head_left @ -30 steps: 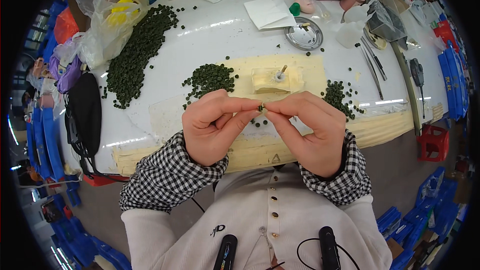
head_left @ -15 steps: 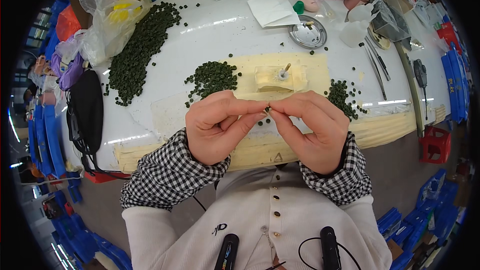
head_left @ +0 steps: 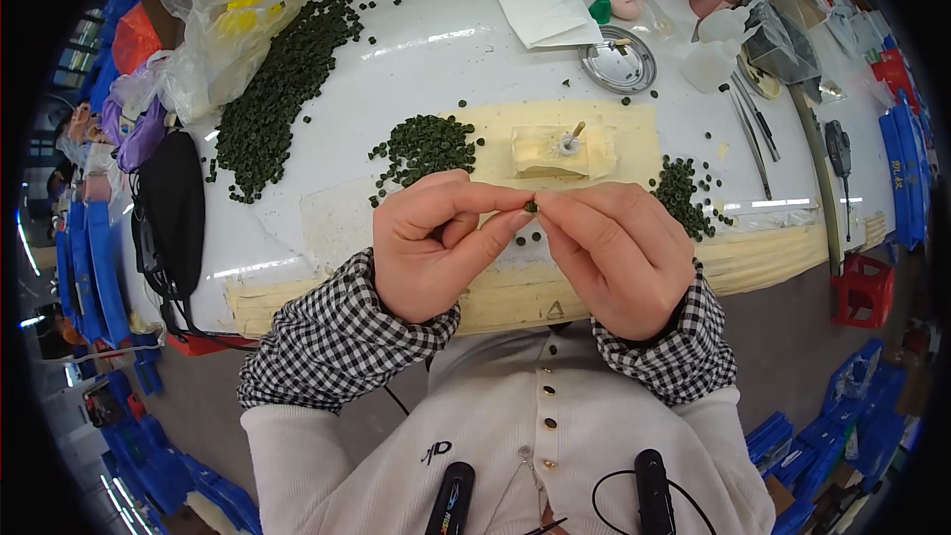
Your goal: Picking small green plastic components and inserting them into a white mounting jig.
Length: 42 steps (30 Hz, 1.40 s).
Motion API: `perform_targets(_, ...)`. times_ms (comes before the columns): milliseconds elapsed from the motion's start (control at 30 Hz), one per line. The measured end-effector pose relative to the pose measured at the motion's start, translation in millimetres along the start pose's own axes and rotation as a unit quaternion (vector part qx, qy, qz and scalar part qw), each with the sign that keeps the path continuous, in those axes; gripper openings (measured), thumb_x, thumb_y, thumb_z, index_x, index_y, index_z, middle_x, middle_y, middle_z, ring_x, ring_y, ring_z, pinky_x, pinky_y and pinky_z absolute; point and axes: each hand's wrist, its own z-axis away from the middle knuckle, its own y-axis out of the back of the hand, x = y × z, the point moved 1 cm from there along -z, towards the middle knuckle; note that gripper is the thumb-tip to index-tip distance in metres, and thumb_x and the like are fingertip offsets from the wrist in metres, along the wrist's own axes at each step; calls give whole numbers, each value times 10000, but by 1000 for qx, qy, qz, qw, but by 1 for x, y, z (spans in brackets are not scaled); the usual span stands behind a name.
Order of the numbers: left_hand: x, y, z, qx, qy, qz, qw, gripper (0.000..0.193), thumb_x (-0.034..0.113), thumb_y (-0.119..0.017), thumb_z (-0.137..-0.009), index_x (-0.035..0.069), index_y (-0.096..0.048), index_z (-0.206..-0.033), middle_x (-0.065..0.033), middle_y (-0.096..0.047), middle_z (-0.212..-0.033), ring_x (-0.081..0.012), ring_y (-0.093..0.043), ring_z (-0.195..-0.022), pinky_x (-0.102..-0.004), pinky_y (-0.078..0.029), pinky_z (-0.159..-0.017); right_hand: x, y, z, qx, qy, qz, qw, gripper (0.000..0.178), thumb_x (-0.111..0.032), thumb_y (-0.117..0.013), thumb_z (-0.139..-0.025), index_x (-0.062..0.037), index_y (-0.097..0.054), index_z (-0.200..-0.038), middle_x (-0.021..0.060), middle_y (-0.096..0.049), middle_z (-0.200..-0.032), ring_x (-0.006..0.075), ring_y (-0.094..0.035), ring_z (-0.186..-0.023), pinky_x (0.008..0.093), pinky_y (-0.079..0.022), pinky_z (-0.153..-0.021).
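My left hand [head_left: 441, 243] and my right hand [head_left: 614, 250] meet fingertip to fingertip above the table's near edge, pinching one small dark green bead [head_left: 531, 206] between them. Just beyond the hands lies a small pile of the same green beads [head_left: 424, 146] on a pale yellow mat [head_left: 634, 134]. A cream foam block [head_left: 555, 151] with a small stick standing in it sits on that mat. Another small cluster of beads [head_left: 684, 193] lies to the right.
A long heap of green beads [head_left: 282, 89] runs along the far left, beside clear plastic bags [head_left: 213, 40]. A black pouch [head_left: 170, 208] lies at the left edge. A round metal dish [head_left: 617, 59], white paper [head_left: 548, 15] and tweezers [head_left: 748, 119] sit at the back right.
Both hands have stayed joined at the fingertips on the bead, shifting only slightly toward me; the view has tilted a little.
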Motion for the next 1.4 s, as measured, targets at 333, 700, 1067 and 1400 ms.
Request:
perform_targets(333,1,2,0,4,-8,-25,1000,197,-30,-730,-730,29,-707,-917,57,-340,-526,-52,-320,-508,-219,-259,-488,-2,-1,0,-4,-67,-43,997,285,61,-722,-667,9,-653,-939,107,-624,-823,247,-631,-703,306,-523,-601)
perform_targets(700,2,1,1,7,-9,-45,999,184,-26,-732,-731,29,-704,-904,52,-343,-534,-54,-316,-502,-224,-254,-481,-1,0,0,-14,-100,-65,993,275,63,-729,-659,-1,-665,-918,95,-631,-827,233,-633,-716,298,-523,-612)
perform_targets(1067,0,0,1,8,-9,-43,999,171,-29,-728,-732,28,-702,-891,52,-345,-535,-55,-320,-502,-224,-254,-479,0,0,0,-17,-97,-72,992,269,66,-723,-662,4,-667,-917,95,-632,-819,230,-635,-716,298,-523,-613)
perform_targets(1400,5,1,1,6,23,-43,999,150,-48,-711,-746,8,-688,-883,50,-382,-562,-48,-342,-532,-212,-281,-509,-1,0,0,-15,-115,-82,990,259,69,-716,-675,5,-672,-922,98,-635,-818,228,-637,-721,293,-523,-616)
